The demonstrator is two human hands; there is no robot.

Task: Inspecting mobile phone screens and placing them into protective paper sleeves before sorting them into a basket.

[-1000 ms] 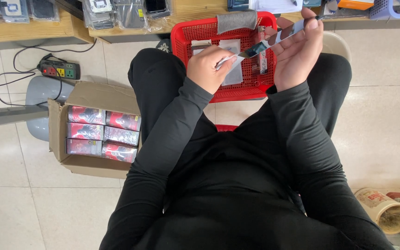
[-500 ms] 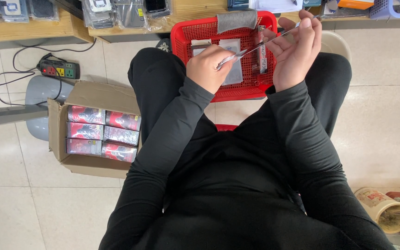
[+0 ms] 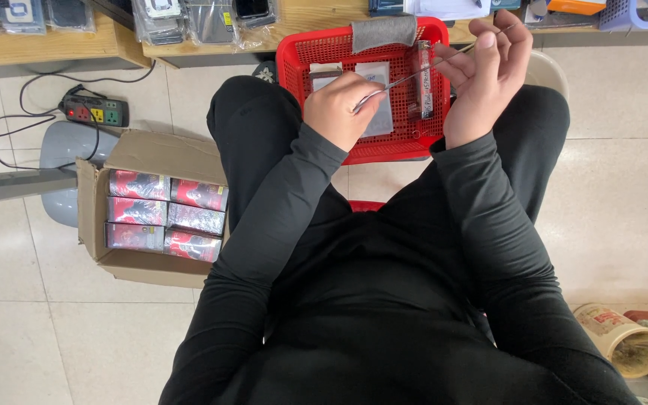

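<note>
I sit with a red plastic basket [image 3: 294, 64] on my knees. My left hand [image 3: 339, 109] and my right hand [image 3: 489, 71] together hold a thin flat clear sheet [image 3: 421, 73] edge-on above the basket; the left pinches its near end, the right its far end. Inside the basket lie flat white packets [image 3: 375, 75] and a narrow boxed item [image 3: 424, 97]. A grey cloth [image 3: 384, 31] hangs over the basket's far rim.
An open cardboard box [image 3: 140, 154] with several red and silver packs stands on the tiled floor at my left. A power strip [image 3: 93, 112] with cables lies beyond it. A wooden shelf [image 3: 39, 45] with bagged items runs along the top. A paper cup [image 3: 620, 337] sits low right.
The sheet has turned from a tilted view to nearly edge-on, and my right hand has risen slightly. My left hand stays in place.
</note>
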